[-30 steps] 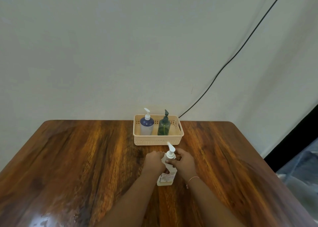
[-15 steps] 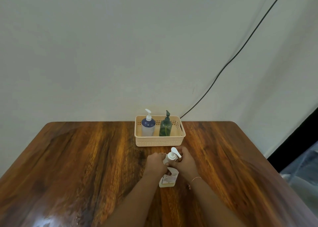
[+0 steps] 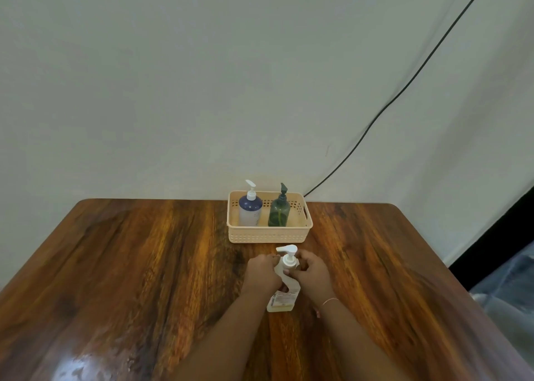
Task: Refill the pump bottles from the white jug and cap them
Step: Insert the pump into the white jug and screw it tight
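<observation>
Twisting white pump head (image 3: 286, 254) on pale labelled plastic bottle (image 3: 284, 291), upright on brown wooden table (image 3: 144, 265).
Left hand (image 3: 261, 273) grips bottle shoulder; right hand (image 3: 310, 273) pinches collar. Capping or uncapping: unclear. Jug unseen.

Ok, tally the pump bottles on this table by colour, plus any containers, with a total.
White pump bottle with printed label, held by left hand and right hand: 1
Blue-and-white pump bottle: 1
Dark green pump bottle: 1
Beige perforated plastic basket: 1
Total: 4
</observation>
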